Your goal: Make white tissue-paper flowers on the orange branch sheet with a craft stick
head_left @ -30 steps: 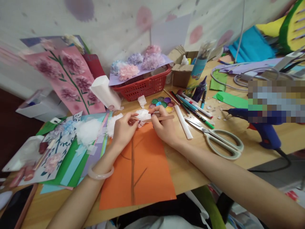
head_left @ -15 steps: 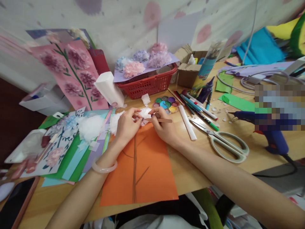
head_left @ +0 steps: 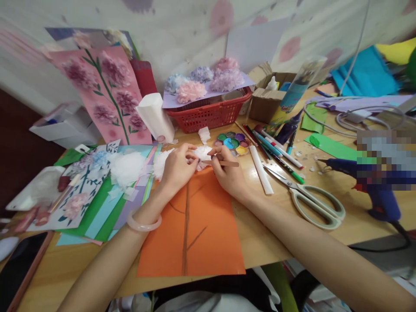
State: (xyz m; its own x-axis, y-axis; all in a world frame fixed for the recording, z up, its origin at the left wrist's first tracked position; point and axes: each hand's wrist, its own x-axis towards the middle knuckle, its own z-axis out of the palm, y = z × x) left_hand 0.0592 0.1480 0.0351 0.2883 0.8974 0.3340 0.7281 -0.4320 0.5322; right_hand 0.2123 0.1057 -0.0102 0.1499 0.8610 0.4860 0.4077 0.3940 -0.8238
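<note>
At the top of an orange sheet [head_left: 214, 234], which bears a dark drawn stem with thin branches, sits a white crumpled tissue-paper flower [head_left: 203, 152]. My left hand [head_left: 179, 170] has its curled fingertips closed at the flower's left edge. A thin brown stick [head_left: 229, 164] lies pinched in my right hand [head_left: 226, 173], pointing left toward my left thumb; its far tip is hard to make out. More white crumpled paper [head_left: 160, 164] lies left of my left hand, partly covered by it. A white fluffy heap [head_left: 128, 168] rests farther left on coloured sheets.
Scissors [head_left: 320, 206], a white paper roll [head_left: 261, 170], pens [head_left: 276, 149] and a paint palette [head_left: 232, 143] lie to the right. A glue gun [head_left: 373, 173] is at far right. Behind stand a red basket [head_left: 208, 117] and a pink flower picture [head_left: 107, 93]. A phone [head_left: 24, 268] lies front left.
The whole view has shifted slightly, with the things appearing a little farther right. Both hands stay at the white flower, and the brown stick remains in my right hand.
</note>
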